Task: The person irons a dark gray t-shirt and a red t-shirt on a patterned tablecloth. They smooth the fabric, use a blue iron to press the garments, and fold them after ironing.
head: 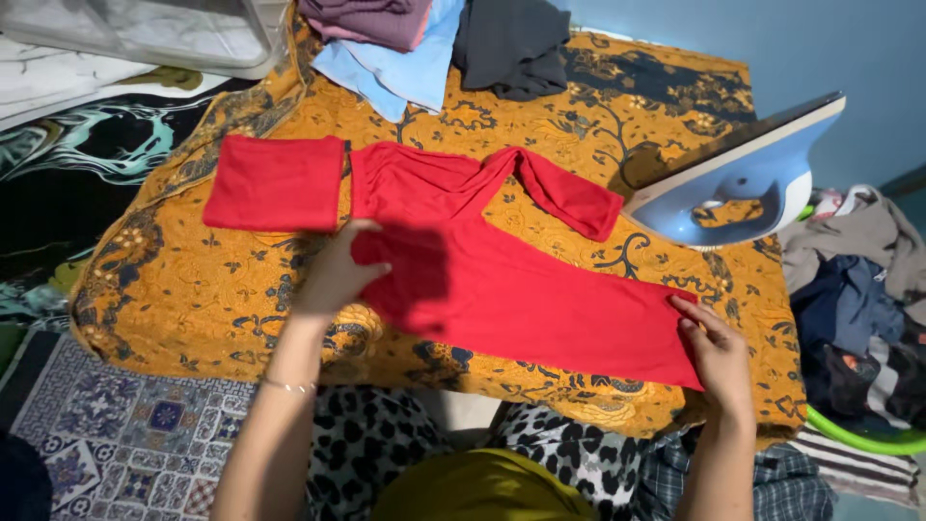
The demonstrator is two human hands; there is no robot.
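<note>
1. Under both hands, a red garment point(502, 280) lies flat on an orange patterned cloth point(193, 289) that covers the bench.
2. The left hand point(338, 275) rests on the garment's near edge, fingers curled loosely and thumb out over the red fabric; whether it pinches the cloth cannot be told.
3. The right hand point(714, 352) sits at the far end of the garment, fingers flat and together, pressing on its corner without closing around it.
4. Between the 2 hands the red fabric runs as a smooth, long strip, slanting toward the right hand.
5. Beyond the left hand, a folded red square point(275, 183) lies just beside the garment's upper part, and 1 sleeve point(569, 198) angles out toward the iron.
6. Beyond the right hand, a blue and white iron point(738, 188) stands tilted on its heel on the cloth, apart from the garment.
7. Far past the left hand, folded clothes point(434, 43) in purple, pale blue and dark grey sit at the bench's far edge.
8. To the right of the right hand, a heap of mixed clothes point(858, 309) fills a green basket point(858, 436).
9. A thin bracelet point(289, 388) circles the left wrist.
</note>
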